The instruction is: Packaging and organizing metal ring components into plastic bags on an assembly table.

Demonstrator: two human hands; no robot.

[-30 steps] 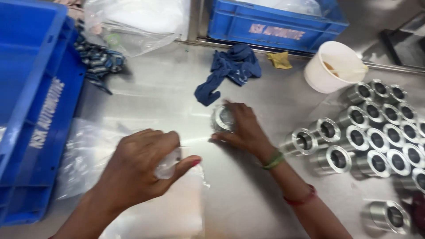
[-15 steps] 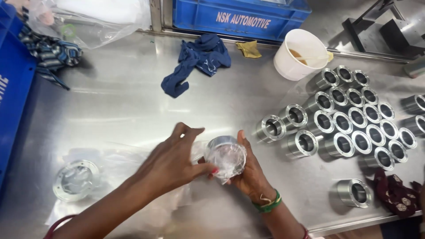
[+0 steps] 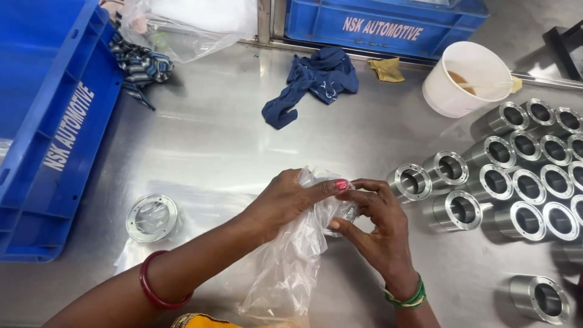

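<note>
Clear plastic bag [image 3: 291,261] | both hands [image 3: 285,200] gripping | steel sleeves [image 3: 452,209] just right

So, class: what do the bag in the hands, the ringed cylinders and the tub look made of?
Bag: thin clear plastic film, crinkled and see-through. Cylinders: probably machined steel or another metal, bright with glinting rims. Tub: seemingly white matt plastic, opaque and smooth.

A single head-worn camera looks steeply down from above the near edge of the steel surface [image 3: 200,140], facing away from the person. It sits close: forearms enter from the bottom, blue crates [image 3: 54,121] bound the left and far sides.
</note>
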